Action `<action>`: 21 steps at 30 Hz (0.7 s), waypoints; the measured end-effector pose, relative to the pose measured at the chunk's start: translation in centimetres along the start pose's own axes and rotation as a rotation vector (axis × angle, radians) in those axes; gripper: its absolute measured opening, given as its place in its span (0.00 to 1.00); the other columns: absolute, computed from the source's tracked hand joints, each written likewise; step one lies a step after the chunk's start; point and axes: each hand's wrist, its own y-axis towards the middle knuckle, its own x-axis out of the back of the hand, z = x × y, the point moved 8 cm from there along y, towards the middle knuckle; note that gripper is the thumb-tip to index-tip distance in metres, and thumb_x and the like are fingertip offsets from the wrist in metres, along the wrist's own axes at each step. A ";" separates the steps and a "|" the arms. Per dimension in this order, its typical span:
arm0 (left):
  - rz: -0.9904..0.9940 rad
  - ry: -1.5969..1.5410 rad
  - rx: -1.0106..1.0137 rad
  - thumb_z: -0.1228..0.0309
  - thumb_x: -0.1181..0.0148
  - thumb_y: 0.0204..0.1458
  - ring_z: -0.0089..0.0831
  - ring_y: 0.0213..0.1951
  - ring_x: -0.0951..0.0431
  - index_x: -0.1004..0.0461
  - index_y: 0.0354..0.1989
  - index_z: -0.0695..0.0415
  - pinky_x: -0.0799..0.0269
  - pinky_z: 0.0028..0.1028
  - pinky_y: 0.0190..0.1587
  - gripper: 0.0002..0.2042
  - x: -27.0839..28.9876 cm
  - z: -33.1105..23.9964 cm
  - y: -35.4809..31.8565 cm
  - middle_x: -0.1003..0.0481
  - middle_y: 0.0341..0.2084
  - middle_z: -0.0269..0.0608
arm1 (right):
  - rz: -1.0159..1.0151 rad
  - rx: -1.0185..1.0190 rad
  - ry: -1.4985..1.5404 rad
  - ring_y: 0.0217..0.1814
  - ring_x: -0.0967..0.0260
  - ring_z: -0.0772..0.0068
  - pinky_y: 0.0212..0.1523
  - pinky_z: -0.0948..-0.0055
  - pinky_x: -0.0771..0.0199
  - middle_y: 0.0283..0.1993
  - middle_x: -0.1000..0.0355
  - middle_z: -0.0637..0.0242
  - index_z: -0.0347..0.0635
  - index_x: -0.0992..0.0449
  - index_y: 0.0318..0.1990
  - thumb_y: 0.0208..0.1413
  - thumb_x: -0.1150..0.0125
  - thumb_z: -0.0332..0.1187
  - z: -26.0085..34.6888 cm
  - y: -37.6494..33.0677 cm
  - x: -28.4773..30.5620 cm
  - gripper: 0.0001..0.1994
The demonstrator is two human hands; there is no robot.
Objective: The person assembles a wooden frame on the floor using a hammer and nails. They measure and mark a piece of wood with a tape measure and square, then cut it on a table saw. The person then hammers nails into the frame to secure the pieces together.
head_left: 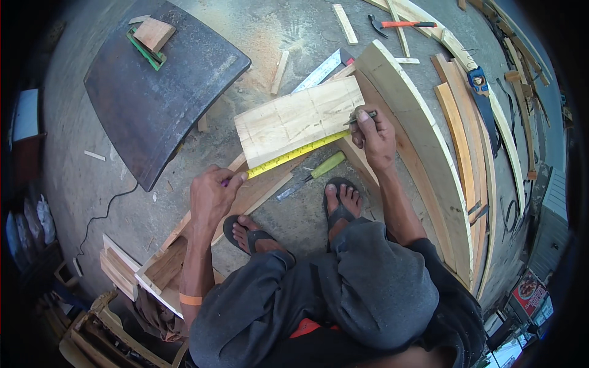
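A pale wooden board [300, 119] with several pencil-like lines across it lies in front of me. Along its near edge stretches a yellow tape measure [294, 153]. My left hand [211, 195] is closed on the tape's left end, with a bit of purple showing at the fingers. At the board's right end, my right hand [375, 136] pinches a thin dark marking tool [363, 116], its exact kind unclear, beside the tape's other end. Between the board and my feet rests a chisel [328, 164] with a yellow-green handle.
A curved wooden frame piece [423, 129] stands to the right. Beyond it are long wood strips [455, 144] and a blue-handled saw [478, 80]. An orange-handled hammer [405, 24] and a metal square [319, 72] lie farther off. A dark panel [165, 86] occupies the left.
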 end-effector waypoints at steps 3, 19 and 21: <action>0.221 -0.128 0.074 0.62 0.28 0.53 0.39 0.31 0.18 0.15 0.40 0.60 0.25 0.38 0.37 0.14 -3.9 3.3 -3.8 0.19 0.29 0.48 | -0.084 0.100 0.113 0.36 0.32 0.79 0.39 0.73 0.29 0.38 0.28 0.68 0.37 0.25 0.43 0.74 0.52 0.39 0.7 -3.6 3.5 0.14; 0.164 0.042 -0.198 0.66 0.35 0.57 0.54 0.47 0.20 0.25 0.54 0.61 0.26 0.46 0.51 0.19 -7.0 -1.5 -3.9 0.21 0.42 0.55 | 1.015 0.300 -1.742 0.56 0.23 0.51 0.52 0.52 0.21 0.49 0.22 0.57 0.48 0.25 0.55 0.52 0.33 0.33 -6.4 22.2 -11.8 0.21; 0.003 -0.041 -0.292 0.71 0.36 0.57 0.53 0.45 0.21 0.24 0.54 0.60 0.25 0.45 0.49 0.17 -5.1 -3.1 -3.4 0.22 0.42 0.52 | 1.048 0.439 -1.792 0.56 0.23 0.51 0.52 0.53 0.21 0.50 0.23 0.57 0.50 0.29 0.60 0.51 0.31 0.33 -7.2 22.5 -12.1 0.26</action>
